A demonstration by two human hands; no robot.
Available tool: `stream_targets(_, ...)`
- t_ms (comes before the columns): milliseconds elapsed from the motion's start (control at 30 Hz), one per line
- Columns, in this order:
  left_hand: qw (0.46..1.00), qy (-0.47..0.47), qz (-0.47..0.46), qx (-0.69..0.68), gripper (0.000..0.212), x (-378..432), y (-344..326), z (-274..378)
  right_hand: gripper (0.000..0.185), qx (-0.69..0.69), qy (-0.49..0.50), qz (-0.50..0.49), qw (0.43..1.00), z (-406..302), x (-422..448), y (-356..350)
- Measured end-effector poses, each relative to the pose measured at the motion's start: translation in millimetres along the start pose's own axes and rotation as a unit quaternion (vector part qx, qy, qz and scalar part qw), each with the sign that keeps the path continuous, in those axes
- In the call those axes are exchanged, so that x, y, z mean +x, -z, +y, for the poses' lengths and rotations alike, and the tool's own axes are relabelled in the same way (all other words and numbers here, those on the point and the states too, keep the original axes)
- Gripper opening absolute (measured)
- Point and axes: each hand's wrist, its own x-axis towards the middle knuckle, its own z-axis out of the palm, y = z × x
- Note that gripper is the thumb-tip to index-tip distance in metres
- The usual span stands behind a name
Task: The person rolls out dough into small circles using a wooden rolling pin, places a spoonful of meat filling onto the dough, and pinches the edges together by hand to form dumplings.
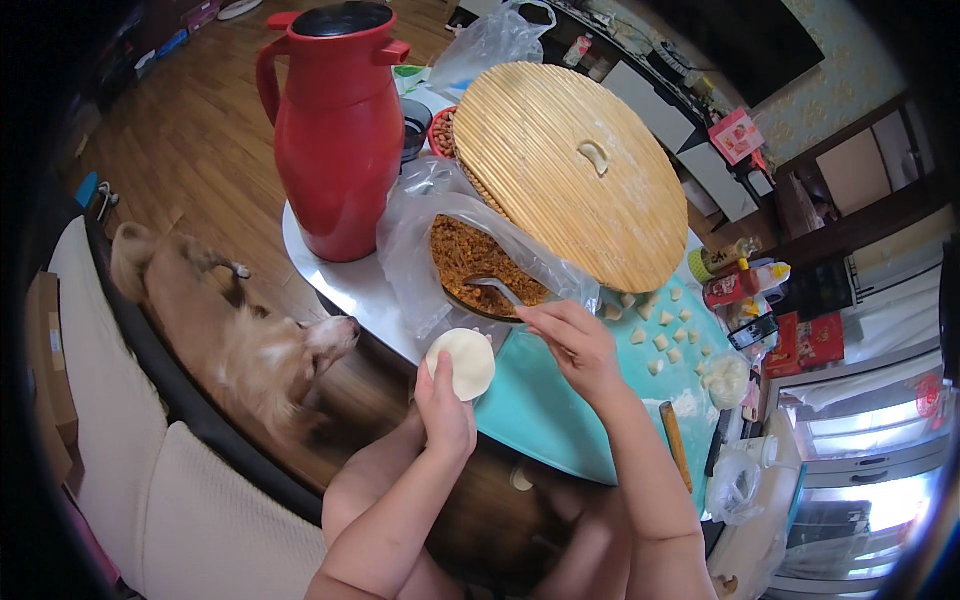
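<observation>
A round dough wrapper (466,365) lies across the fingers of my left hand (448,409), thumb on its face. My right hand (576,346) grips the handle of a metal spoon (495,285), whose bowl end rests in brown crumbly filling (469,259). A clear plastic bag (420,225) surrounds the bowl of filling. Behind it, one folded dumpling (595,157) sits on a round slatted tray (540,120). Many small dough pieces (661,342) are scattered on the floured turquoise mat (547,405), with a wooden rolling pin (675,446) near its right side.
A tall red thermos jug (337,135) stands on the white table (330,281) at the left. A dog (255,352) is on the floor beside the table, its nose near the edge. Bottles (731,289) and a phone (753,331) are along the right side.
</observation>
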Motion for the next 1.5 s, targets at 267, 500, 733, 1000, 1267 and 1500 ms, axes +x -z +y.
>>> stream_targets(267, 1.0, 0.001, 0.002, 0.0, 0.029, 7.4, 4.7, -8.0, 0.021, 0.083, -0.198, 0.095, 0.972, 2.0, 2.2, -14.6)
stream_targets(500, 1.0, -0.009, -0.003, -0.002, 0.032, 8.0, 7.5, -1.8, 0.018, 0.248, -0.28, 0.119, 0.92, -4.8, -7.2, -15.0)
stream_targets(733, 0.999, -0.034, 0.0, -0.003, 0.033, 5.1, -0.5, 7.6, 0.021, 0.298, -0.32, 0.15, 0.887, -3.0, -0.3, -7.6)
stream_targets(1000, 0.996, -0.061, 0.059, -0.002, 0.033, 0.2, -9.8, 15.0, 0.029, 0.357, -0.406, 0.168, 0.824, -0.1, 3.5, -13.9)
stream_targets(1267, 0.994, -0.07, 0.067, -0.048, 0.036, -6.9, -17.4, 22.0, 0.029, 0.356, -0.422, 0.219, 0.805, 0.1, 5.5, -10.1)
stream_targets(1500, 0.994, -0.063, 0.03, -0.084, 0.041, -10.8, -23.7, 28.4, 0.027, 0.389, -0.447, 0.23, 0.772, 4.1, 5.5, -5.3)
